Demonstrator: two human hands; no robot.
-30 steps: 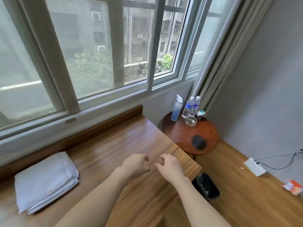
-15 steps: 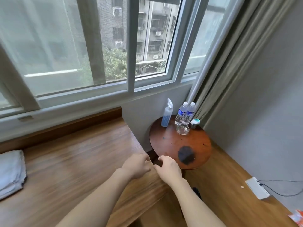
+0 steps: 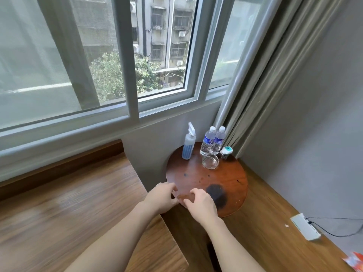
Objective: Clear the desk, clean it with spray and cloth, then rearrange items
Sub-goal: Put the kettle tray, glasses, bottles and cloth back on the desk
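- Looks like the fetch-the-spray step: desk part of the bench (image 3: pixel 78 203) bare in view, cleaning not started as far as can be told.
- Both hands out front over the near edge of the round side bench (image 3: pixel 225 173), close together, nearly touching each other.
- Left hand (image 3: pixel 162 197) loosely curled, holding nothing. Right hand (image 3: pixel 202 203) same deal, fingers bent, empty, just beside the dark blotch (image 3: pixel 217 195) on the wood.
- Spray (image 3: pixel 189 143) upright at the far edge of the round bench, near the wall, well apart from both hands.
- Two water bottles (image 3: pixel 213 141) touching each other just right of the spray, glass dish (image 3: pixel 210 161) in front of them, small teal-and-white gadget (image 3: pixel 226 152) at the far right edge by the curtain (image 3: pixel 275 75).
- Next move, probably: reach across the round top and grab the spray around its body. Left side of it is open, right side crowded by bottles and dish, so coming in from the left or straight on seems safer to avoid knocking stuff over.
- Middle of the round bench free for passing over. No cloth in view here, so that needs finding too.
- White power strip (image 3: pixel 305 228) with cable on the floor to the right, out of the way.
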